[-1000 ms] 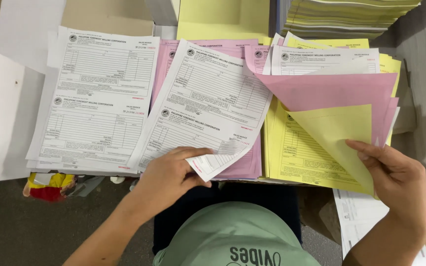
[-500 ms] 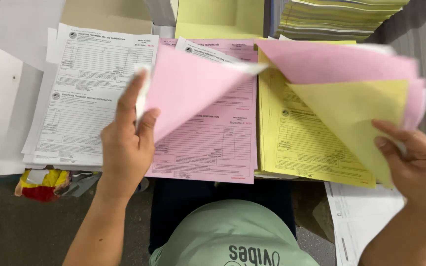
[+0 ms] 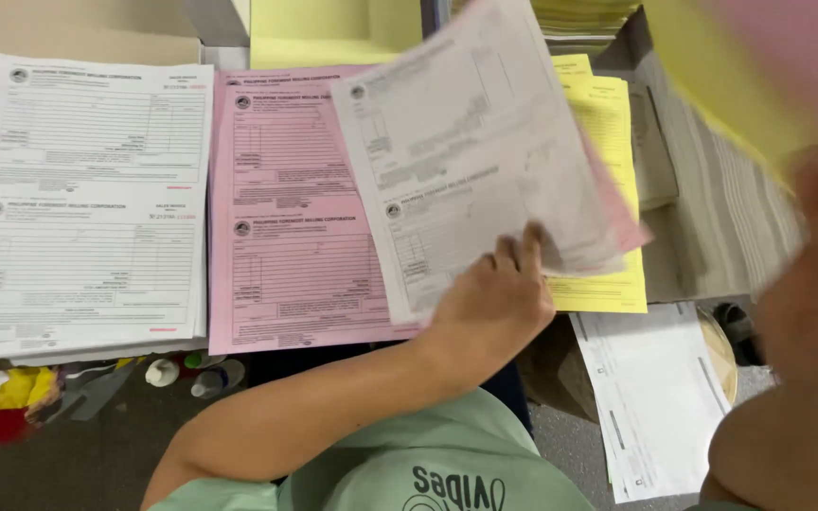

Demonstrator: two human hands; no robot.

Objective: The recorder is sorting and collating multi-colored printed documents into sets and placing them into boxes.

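Three stacks of forms lie side by side on the desk: white stack, pink stack, yellow stack. The left hand pinches a white sheet, tilted above the pink and yellow stacks. The right hand is blurred, raised with a yellow sheet; grip cannot be told.

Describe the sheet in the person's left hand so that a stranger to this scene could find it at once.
Three piles of printed forms lie side by side on the desk: white, pink, yellow. The white sheet hangs tilted over the gap between pink and yellow, gripped by the left hand. Unlike the piles, it is lifted, skewed and motion-blurred.
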